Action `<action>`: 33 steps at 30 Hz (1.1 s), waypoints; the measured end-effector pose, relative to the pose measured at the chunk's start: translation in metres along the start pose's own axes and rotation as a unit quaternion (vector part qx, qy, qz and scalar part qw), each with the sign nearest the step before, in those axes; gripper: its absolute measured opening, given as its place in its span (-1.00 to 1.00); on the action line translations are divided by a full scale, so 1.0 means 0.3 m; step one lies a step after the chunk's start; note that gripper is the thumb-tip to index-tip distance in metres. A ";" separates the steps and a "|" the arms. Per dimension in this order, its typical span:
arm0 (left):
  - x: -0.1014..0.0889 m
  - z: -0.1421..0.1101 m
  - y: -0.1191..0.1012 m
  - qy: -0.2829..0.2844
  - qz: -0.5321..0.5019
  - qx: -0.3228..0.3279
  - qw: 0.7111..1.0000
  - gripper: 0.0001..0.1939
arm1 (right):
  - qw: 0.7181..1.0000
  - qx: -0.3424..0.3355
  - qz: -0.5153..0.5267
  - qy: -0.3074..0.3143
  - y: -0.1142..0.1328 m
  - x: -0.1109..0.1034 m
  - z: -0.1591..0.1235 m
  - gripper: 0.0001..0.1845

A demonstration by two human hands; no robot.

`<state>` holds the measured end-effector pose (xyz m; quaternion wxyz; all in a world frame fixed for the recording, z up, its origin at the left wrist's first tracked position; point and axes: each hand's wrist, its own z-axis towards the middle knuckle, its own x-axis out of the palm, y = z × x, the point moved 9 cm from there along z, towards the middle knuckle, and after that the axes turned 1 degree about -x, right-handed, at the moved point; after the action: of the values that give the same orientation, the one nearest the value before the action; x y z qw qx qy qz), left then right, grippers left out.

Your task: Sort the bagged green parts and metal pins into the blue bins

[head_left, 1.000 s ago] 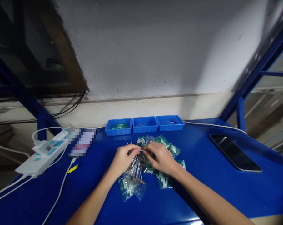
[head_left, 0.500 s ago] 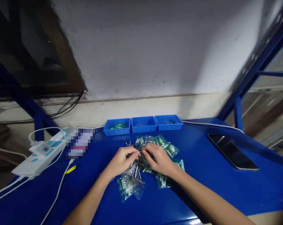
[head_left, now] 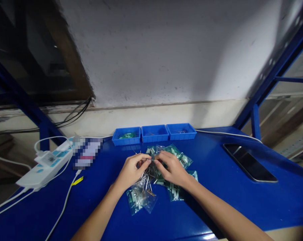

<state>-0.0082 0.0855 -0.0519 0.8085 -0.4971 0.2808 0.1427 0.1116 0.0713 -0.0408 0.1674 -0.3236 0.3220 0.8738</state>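
Observation:
Between my fingertips, just above a pile on the table, is a thin metal pin [head_left: 153, 160]. My left hand [head_left: 133, 168] pinches its left end between thumb and forefinger. The other end sits in the closed fingertips of my right hand [head_left: 172, 168]. Loose metal pins [head_left: 147, 182] lie heaped below, partly hidden by my hands. Small clear bags with white-and-green contents [head_left: 175, 191] spread to the right of the heap and behind it. Another clear bag [head_left: 136, 199] lies in front, beside a few brownish pins [head_left: 150, 193].
Three blue trays stand in a row at the back: the left tray [head_left: 126, 142] holds green-and-white pieces, the right tray [head_left: 183, 135] thin metal pieces. A black phone [head_left: 249, 162] lies at right. A white power strip [head_left: 44, 169] and cables [head_left: 62, 211] occupy the left.
My hands stay over the heap with the pin between them. Their fingertips have shifted slightly, and more of the pin shows now than half a second ago. The camera has swayed a little.

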 end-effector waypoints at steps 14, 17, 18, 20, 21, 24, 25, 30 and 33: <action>-0.009 -0.012 -0.032 -0.013 0.059 0.029 0.998 -0.71 | 0.999 0.014 0.031 -0.013 -0.009 -0.001 -0.006 -0.87; -0.011 -0.008 -0.028 -0.010 0.030 0.017 0.999 -0.68 | 1.000 -0.011 -0.001 -0.012 0.015 -0.004 -0.006 -0.83; -0.016 -0.004 -0.020 -0.010 0.014 0.009 1.000 -0.67 | 1.000 -0.016 -0.012 -0.015 0.020 -0.013 -0.003 -0.82; -0.051 0.004 0.021 -0.034 -0.010 -0.016 0.999 -0.67 | 0.998 -0.025 -0.034 -0.035 0.019 -0.052 0.011 -0.82; -0.081 0.007 0.054 -0.058 -0.012 -0.033 0.998 -0.68 | 0.997 -0.026 -0.049 -0.058 0.008 -0.085 0.021 -0.82; -0.181 0.009 0.178 -0.134 0.045 -0.082 0.987 -0.74 | 0.974 0.030 -0.141 -0.173 -0.096 -0.226 0.042 -0.81; -0.198 0.013 0.214 -0.133 0.079 -0.087 0.984 -0.73 | 0.956 0.078 -0.189 -0.212 -0.155 -0.274 0.037 -0.79; -0.137 0.059 0.281 0.005 0.190 0.001 0.982 -0.62 | 0.886 0.275 -0.318 -0.194 -0.419 -0.331 -0.037 -0.65; -0.106 0.084 0.303 0.029 0.231 -0.013 0.972 -0.72 | 0.907 0.265 -0.262 -0.194 -0.419 -0.296 -0.070 -0.81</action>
<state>-0.0722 0.1515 -0.0900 0.7384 -0.4335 0.4093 0.3150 0.2494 0.1425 -0.0504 0.5295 -0.1641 0.4064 0.7263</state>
